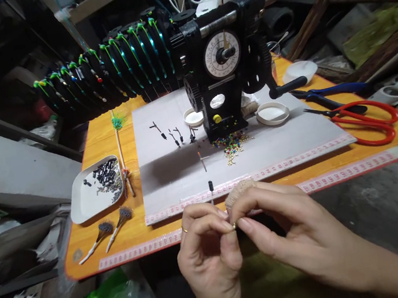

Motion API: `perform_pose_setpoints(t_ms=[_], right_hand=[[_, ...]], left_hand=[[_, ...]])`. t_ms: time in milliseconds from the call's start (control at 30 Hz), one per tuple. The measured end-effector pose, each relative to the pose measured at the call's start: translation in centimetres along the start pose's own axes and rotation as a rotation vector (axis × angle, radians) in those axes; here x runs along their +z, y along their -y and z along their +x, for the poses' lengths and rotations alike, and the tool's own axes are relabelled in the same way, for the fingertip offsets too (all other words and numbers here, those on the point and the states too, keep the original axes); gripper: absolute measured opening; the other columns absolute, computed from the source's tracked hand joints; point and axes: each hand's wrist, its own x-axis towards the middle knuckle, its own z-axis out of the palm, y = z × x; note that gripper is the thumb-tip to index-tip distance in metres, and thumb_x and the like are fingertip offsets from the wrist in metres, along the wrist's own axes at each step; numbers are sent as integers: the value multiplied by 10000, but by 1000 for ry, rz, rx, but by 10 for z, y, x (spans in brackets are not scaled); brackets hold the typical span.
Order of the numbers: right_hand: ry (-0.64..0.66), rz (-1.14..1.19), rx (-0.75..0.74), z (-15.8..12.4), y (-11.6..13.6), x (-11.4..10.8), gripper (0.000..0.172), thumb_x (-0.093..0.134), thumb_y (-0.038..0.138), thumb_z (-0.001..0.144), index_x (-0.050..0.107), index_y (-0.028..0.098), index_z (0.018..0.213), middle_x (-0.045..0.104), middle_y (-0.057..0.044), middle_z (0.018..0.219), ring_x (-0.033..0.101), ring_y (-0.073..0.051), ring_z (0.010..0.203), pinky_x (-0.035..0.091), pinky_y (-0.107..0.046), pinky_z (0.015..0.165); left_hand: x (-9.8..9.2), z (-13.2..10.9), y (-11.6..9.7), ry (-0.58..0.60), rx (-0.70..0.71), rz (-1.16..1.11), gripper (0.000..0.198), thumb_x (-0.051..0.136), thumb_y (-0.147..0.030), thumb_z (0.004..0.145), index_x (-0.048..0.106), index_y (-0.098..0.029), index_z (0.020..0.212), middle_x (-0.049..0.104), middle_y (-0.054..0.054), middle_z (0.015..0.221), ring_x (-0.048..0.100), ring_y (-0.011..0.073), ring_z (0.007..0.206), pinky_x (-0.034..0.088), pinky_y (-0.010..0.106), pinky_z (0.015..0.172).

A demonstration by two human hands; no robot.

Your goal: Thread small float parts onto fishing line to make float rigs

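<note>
My left hand (208,251) and my right hand (280,229) meet near the front edge of the orange table (108,137), fingertips pinched together on a tiny gold piece (234,225). A thin line with a small black tube (210,186) runs up from the pinch over the grey mat (294,140). A tan fabric pad (239,188) shows just behind my right fingers. On the mat stands a black hand-crank winding machine (226,66) with a dial, and a heap of coloured beads (231,143) lies at its base.
A white tray (85,199) of black tubes sits left, with two tufted sticks (112,230) below it. A row of black spools (107,73) extends from the machine. Red scissors (369,120), blue pliers (328,94) and white lids (272,113) lie right. Clutter surrounds the table.
</note>
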Motion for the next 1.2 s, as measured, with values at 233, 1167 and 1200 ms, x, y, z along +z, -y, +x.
perform_pose_setpoints(t_ms=[233,1167,1200], right_hand=[[99,309,161,0,-6,-2,114,535,241,994,613,221,913,602,-16,888,606,-145,866,509,-220,697],[-130,-384,-327,-6,-5,-10,217,606,-11,921,691,155,1032,737,-31,950,711,-81,864,563,-116,841],[-130,-377,-321,-6,-6,-11,207,605,-9,922,688,150,1025,735,-34,940,710,-81,861,563,-116,838]], left_hand=[[-1,-1,1,53,-161,-177,110,719,-274,914,660,-239,828,553,25,961,596,144,852,564,222,729],[-1,4,-1,102,-312,-461,153,723,-81,891,781,-221,910,663,-12,846,660,56,653,584,129,620],[-1,4,-1,98,-306,-450,158,721,-70,889,779,-216,910,662,-12,847,660,54,653,585,128,624]])
